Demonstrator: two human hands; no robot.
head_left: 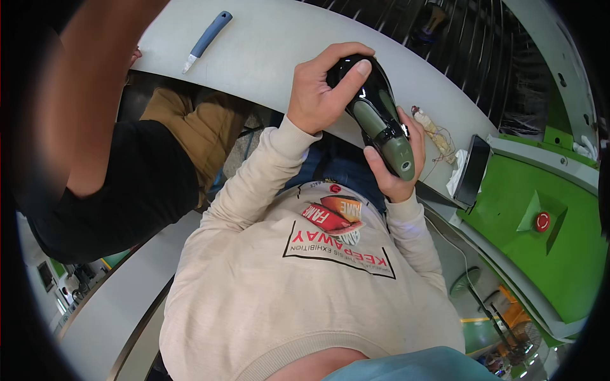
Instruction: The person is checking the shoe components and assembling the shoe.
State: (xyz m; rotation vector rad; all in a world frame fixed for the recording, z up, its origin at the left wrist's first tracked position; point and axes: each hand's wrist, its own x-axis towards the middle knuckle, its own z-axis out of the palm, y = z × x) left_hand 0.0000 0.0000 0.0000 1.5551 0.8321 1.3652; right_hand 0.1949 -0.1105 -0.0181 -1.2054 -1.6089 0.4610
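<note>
Between my two hands is a glossy black and dark green handheld appliance (375,117), shaped somewhat like a clothes iron, held tilted above the table's near edge. My left hand (321,95) grips its rounded black end, thumb pressed on top and fingers curled around the far side. At the green end, my right hand (403,168) supports it from below and from the right. The fingers of this hand are partly hidden behind the body. The appliance's underside is out of sight.
A blue-handled knife (208,38) lies on the white table (267,44). Beyond it runs a roller conveyor (406,25). Right of my hands are a wired pale piece (432,130), a dark screen device (473,171) and a green machine (515,209) with a red button. A co-worker (133,184) sits close left.
</note>
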